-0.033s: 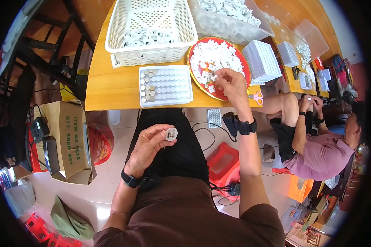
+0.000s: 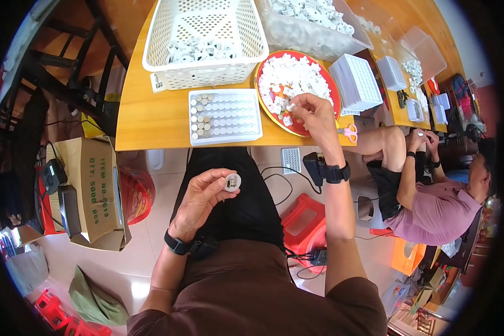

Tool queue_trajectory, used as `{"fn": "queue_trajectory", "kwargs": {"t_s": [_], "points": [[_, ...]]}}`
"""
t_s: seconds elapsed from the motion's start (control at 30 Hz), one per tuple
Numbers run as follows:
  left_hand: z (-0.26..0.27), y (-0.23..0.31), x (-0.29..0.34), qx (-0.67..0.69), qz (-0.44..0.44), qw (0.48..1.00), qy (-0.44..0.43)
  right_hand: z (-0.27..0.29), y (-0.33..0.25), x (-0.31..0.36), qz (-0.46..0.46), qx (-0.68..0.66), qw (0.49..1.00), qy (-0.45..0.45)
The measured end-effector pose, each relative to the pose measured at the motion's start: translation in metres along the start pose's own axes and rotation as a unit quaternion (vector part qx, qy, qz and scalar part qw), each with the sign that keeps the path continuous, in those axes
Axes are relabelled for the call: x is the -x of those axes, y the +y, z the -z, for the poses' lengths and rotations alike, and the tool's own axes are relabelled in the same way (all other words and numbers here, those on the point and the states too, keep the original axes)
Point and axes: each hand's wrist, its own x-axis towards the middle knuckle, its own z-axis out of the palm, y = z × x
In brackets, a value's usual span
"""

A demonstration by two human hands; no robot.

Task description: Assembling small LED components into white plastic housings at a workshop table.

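Between the thumb and fingers of my left hand is a small round white plastic part with a metal piece in its middle. That hand is above my lap, in front of the table edge. My right hand reaches over the near right of a round red tray with a yellow rim. Its thumb and fingertips are pinched together at a heap of small white plastic pieces. What they grip is too small to make out. Left of the tray, a white slotted tray holds several small round metallic discs in its left columns.
A white perforated basket with white parts stands at the back, beside a clear bin. Stacked white trays and pink scissors lie right of the red tray. A co-worker sits at right; a red stool is below.
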Motion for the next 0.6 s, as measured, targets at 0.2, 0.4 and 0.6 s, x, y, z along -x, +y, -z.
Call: {"fn": "queue_trajectory", "kwargs": {"t_s": [0.2,0.4,0.6], "points": [[0.001,-0.001,0.000,-0.002,0.000,1.000,0.005,0.003,0.011,0.001,0.193,0.094,0.976,0.044],[0.005,-0.002,0.001,-0.001,0.003,1.000,0.011,0.005,0.009,0.011,0.071,0.137,0.983,0.099],[0.006,-0.003,0.001,-0.005,0.004,1.000,0.007,-0.007,0.010,0.015,0.050,0.257,0.959,0.105]]}}
